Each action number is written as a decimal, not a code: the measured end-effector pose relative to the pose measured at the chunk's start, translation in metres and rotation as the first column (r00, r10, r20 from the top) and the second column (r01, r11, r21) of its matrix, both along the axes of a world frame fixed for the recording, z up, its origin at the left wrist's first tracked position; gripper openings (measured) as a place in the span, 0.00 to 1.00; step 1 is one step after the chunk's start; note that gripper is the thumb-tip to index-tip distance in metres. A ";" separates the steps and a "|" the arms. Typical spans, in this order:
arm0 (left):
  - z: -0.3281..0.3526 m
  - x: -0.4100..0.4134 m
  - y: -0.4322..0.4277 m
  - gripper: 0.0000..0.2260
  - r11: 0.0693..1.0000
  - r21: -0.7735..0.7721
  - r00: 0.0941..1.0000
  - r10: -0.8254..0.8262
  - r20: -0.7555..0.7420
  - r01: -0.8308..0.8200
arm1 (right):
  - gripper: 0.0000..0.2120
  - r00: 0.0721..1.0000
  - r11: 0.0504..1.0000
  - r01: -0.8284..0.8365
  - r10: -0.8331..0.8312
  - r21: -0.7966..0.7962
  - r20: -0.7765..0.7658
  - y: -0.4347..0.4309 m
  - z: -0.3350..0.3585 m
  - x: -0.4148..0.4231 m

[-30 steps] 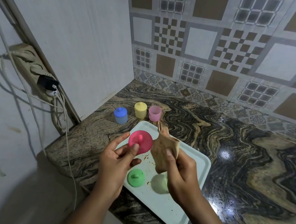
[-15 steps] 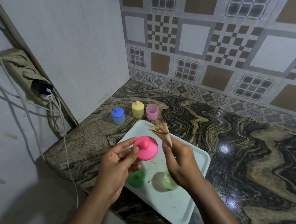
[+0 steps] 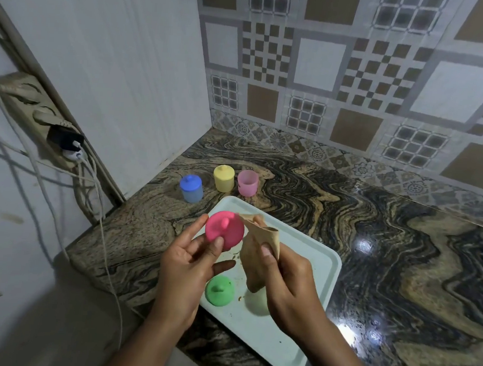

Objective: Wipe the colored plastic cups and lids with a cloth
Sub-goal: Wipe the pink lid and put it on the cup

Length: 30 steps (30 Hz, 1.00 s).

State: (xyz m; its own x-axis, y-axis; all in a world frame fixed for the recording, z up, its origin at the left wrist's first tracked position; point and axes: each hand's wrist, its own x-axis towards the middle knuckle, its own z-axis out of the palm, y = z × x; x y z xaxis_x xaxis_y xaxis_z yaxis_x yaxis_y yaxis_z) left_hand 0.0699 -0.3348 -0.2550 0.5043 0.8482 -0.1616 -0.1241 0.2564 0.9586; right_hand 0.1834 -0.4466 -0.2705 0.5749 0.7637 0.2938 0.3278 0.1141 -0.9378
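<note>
Head view, nearest first: a pale rectangular tray (image 3: 294, 355) sits cornerwise on the dark swirled stone countertop (image 3: 400, 265), its surface speckled with small brown crumbs. On the tray's near part lies a green lid (image 3: 219, 290), knob up, and just beside it to the right a pale green cup (image 3: 256, 304), partly hidden behind the right hand (image 3: 287, 286).

Both hands are raised above the tray. The left hand (image 3: 184, 267) pinches a pink lid (image 3: 224, 230) by its lower edge, thumb on the front and fingers behind, with the knobbed top turned toward the camera. The right hand is clamped on a tan cloth (image 3: 258, 255): the thumb presses it against the curled fingers, and the cloth's upper end touches the pink lid's right rim while its lower end hangs toward the tray.

Beyond the tray's far corner three cups stand in a row on the counter: a blue cup (image 3: 191, 188) with its lid on, a yellow cup (image 3: 223, 178) with its lid on, and an uncovered pink cup (image 3: 247, 182). The yellow and pink cups stand just beside each other; the blue one is a little apart, to the left.

Farther left, a power strip (image 3: 39, 114) with a black charger (image 3: 64, 139) and white cables hangs on the wall. Patterned tiles (image 3: 356, 76) cover the back wall.
</note>
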 end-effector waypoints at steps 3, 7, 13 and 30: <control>0.002 -0.002 0.004 0.23 0.998 -0.063 1.000 -0.007 0.008 0.007 | 0.18 0.964 0.999 -0.038 0.032 0.019 0.263 -0.005 0.002 -0.003; 0.000 -0.006 0.006 0.17 0.992 -0.091 0.996 -0.090 -0.007 0.088 | 0.20 0.911 0.995 -0.094 0.082 0.011 0.403 0.005 -0.008 -0.002; -0.002 -0.010 0.010 0.16 0.982 -0.139 0.992 -0.121 0.039 0.125 | 0.17 0.931 0.998 -0.028 0.048 -0.062 0.361 0.018 -0.005 0.020; 0.006 0.004 0.003 0.22 1.000 0.006 1.000 0.003 0.010 -0.003 | 0.23 0.983 0.998 -0.058 0.053 -0.020 -0.178 0.008 -0.005 -0.003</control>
State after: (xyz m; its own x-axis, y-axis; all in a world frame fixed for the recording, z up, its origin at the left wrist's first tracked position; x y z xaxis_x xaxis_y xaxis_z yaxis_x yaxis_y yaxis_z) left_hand 0.0738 -0.3313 -0.2485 0.5036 0.8505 -0.1517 -0.1340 0.2503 0.9588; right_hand 0.1803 -0.4385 -0.2750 0.5726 0.8017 0.1716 0.1503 0.1030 -0.9832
